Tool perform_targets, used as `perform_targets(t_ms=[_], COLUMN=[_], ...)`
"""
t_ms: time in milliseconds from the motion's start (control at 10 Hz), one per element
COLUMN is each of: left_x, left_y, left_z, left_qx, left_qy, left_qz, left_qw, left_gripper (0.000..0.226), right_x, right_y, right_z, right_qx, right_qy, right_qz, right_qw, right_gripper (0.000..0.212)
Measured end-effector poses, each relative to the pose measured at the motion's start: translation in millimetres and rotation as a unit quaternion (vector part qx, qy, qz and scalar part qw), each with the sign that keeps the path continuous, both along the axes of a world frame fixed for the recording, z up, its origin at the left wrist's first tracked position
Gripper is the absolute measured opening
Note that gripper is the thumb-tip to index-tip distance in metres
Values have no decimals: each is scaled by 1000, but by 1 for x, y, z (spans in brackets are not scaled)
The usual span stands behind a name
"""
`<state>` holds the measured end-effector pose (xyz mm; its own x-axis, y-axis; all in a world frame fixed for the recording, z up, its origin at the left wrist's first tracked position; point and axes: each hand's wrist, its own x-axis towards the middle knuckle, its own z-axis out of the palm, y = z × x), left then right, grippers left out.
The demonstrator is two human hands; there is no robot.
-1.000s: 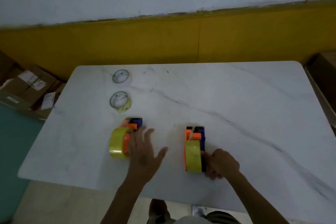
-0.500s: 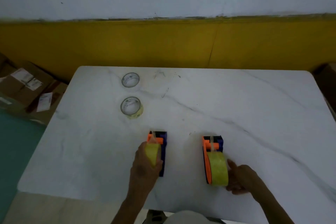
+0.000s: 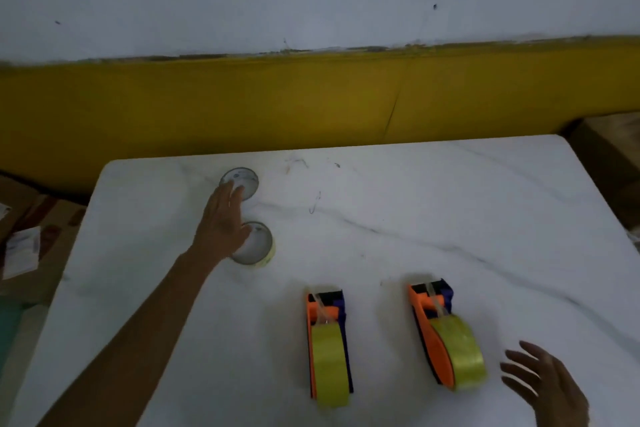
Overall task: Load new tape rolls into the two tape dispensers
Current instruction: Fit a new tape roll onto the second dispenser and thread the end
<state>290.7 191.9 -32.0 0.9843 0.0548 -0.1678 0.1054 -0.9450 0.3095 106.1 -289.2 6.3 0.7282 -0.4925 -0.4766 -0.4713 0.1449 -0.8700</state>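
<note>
While both dispensers, the left dispenser (image 3: 328, 340) and the right dispenser (image 3: 445, 329), already carry yellow tape, two spent rolls lie beyond them: the near roll (image 3: 258, 246) under the left hand (image 3: 223, 222), the far roll (image 3: 242, 178) at its fingertips. That hand lies flat, fingers extended, gripping nothing. The right hand (image 3: 543, 388) hovers spread just beside the right dispenser. A careless sweep could knock a roll off the table (image 3: 450, 218).

We seem to be in a packing or storage room: labelled cardboard boxes (image 3: 33, 239) on the floor at nine o'clock, a scuffed white-and-yellow wall (image 3: 311, 97) at twelve, and a marble-patterned counter (image 3: 450, 218).
</note>
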Motion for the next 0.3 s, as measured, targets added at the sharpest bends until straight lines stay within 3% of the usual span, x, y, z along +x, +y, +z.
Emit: perform_targets(t_ms=[100,200,300], left_x=[32,31,43], left_y=[11,24,79], left_z=[-8,-4,-50], left_qx=[66,96,130], left_qy=[94,47,77], left_qz=[-63,-37,74], left_qw=[991,994,986], left_gripper=[87,54,49], right_x=[-20,-30,-30], right_y=[10,22,32], right_z=[-1,-2,2], right_qx=[0,-25,-71], right_qy=[-7,1,-17], right_qz=[-8,-6,9], right_qw=[1000,1000,997], right_gripper=[61,28,30])
